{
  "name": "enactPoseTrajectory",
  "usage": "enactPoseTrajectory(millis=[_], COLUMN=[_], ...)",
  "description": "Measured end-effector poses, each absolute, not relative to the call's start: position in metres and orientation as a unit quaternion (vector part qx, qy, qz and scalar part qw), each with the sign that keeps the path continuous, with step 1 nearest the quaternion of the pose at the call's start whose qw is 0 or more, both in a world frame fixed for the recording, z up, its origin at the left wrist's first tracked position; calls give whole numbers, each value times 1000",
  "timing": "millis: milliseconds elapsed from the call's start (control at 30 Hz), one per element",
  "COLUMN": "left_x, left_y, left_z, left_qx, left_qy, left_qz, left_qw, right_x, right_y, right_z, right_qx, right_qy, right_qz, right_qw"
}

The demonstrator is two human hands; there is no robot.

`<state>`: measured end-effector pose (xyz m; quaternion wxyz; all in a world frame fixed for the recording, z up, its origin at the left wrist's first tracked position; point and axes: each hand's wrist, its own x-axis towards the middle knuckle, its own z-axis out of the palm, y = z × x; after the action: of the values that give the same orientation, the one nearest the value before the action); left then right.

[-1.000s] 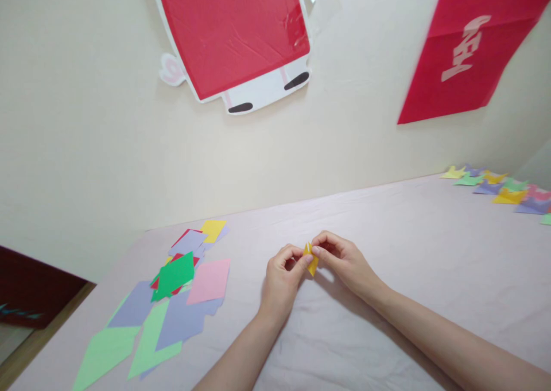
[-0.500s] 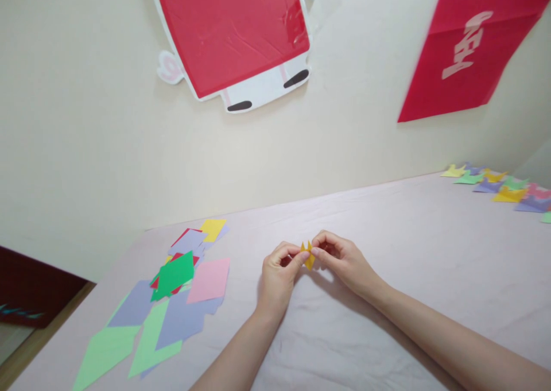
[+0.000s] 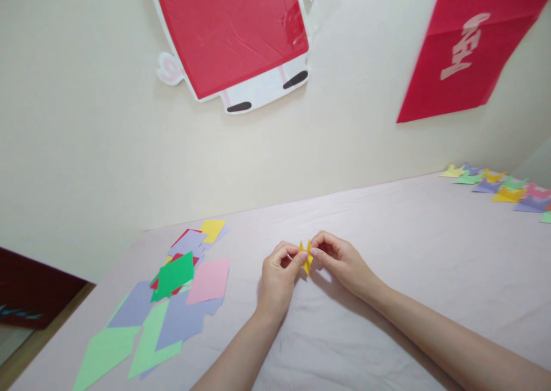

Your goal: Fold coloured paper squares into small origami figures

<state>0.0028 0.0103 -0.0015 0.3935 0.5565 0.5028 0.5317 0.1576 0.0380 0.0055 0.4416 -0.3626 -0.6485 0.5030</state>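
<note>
Yellow paper (image 3: 307,266) partly hidden by L hand (image 3: 278,273) & R hand (image 3: 342,262); folds too sm. to tell. Poster (image 3: 235,35), 12 o'clock, & banner (image 3: 456,86), 2 o'clock, cut @ top; folded papers (image 3: 510,196), 3 o'clock, cut @ R.

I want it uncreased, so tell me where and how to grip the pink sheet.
The pink sheet is probably best pinched at its right edge, coming from the right, the left hand's side: it lies flat, and that edge is uncovered, while a green sheet sits close on its left.
</note>
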Motion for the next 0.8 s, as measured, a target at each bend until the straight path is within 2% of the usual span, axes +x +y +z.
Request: enactPoseTrajectory(millis=[367,567,800], left_x=[3,2,3], left_y=[8,6,5], left_z=[0,1,0], left_qx=[601,636,638], left_qy=[511,532,546], left_qz=[510,485,477], left_qw=[343,278,259], right_x=[158,156,156], right_y=[37,36,36], right_z=[5,4,6], right_qx=[-359,-372,-387], right_qy=[-650,-700,-732], right_qz=[509,450,397], right_qw=[435,411,396])
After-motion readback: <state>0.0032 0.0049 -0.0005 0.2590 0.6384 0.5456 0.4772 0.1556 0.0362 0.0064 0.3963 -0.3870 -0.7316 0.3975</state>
